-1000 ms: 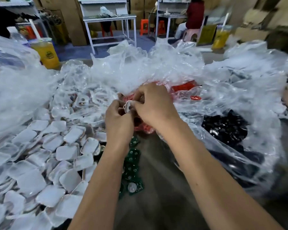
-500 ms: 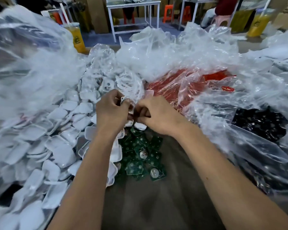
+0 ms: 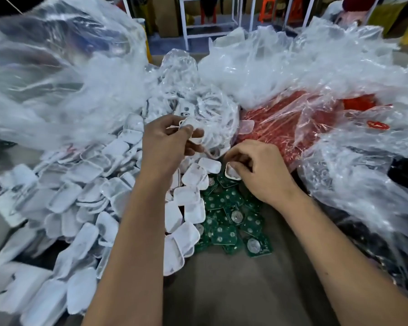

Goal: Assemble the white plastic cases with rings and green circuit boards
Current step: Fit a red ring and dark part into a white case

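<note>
White plastic fills the left hand (image 3: pixel 167 147), whose curled fingers (image 3: pixel 186 131) pinch a small case (image 3: pixel 190 124) raised in front of a clear bag of rings (image 3: pixel 212 118). Lower and to the right, the right hand (image 3: pixel 262 170) rests knuckles-up, its fingers (image 3: pixel 239 167) curled round a second case (image 3: pixel 232 172) at the far edge of the green boards (image 3: pixel 229 222). Both bare forearms reach in from the bottom of the view, the left one crossing the case pile (image 3: pixel 80 203).

Loose white cases spread over the left of the brown desk (image 3: pixel 233 290), touching the heap of boards at centre. Behind the right hand a clear bag holds red parts (image 3: pixel 292 123); further right another bag holds dark parts (image 3: pixel 405 170), too blurred to identify. A large crumpled clear bag (image 3: pixel 57 78) rises at far left, its contents unclear.
</note>
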The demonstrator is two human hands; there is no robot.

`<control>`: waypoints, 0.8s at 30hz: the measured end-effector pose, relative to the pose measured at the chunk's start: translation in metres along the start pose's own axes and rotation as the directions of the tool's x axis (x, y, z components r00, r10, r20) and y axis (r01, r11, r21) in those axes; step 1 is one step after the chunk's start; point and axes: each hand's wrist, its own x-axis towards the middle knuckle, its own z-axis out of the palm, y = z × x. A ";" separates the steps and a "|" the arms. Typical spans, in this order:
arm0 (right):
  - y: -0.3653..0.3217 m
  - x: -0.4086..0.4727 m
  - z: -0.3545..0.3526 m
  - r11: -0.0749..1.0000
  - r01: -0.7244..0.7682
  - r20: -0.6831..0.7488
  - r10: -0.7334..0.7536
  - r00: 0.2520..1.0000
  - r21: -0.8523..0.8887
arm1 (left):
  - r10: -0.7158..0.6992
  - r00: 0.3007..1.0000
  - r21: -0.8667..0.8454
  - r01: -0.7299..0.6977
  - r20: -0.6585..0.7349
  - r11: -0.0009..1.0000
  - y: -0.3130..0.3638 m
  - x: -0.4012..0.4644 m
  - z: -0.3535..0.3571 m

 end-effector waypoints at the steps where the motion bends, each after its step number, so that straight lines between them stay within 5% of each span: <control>1: 0.000 0.000 0.000 1.000 0.002 -0.020 -0.002 1.000 -0.012 | -0.001 1.000 -0.005 0.001 0.004 1.000 0.000 0.000 -0.001; 7: -0.017 0.001 0.003 0.991 0.123 -0.112 -0.129 0.985 -0.061 | -0.012 1.000 -0.038 0.012 0.011 0.999 0.003 -0.002 -0.001; 12: -0.030 0.005 -0.009 0.983 0.056 -0.131 -0.080 0.988 -0.176 | 0.011 1.000 -0.008 -0.011 -0.021 1.000 -0.002 0.000 -0.001; 19: -0.043 0.002 -0.088 0.959 -0.181 -0.245 0.126 0.961 -0.217 | 0.141 0.988 0.001 -0.142 0.067 0.990 0.018 -0.020 0.040; 24: -0.019 -0.031 -0.185 0.808 -0.508 -0.365 0.395 0.843 -0.299 | 0.189 0.939 -0.094 -0.169 0.287 0.981 0.049 -0.058 0.135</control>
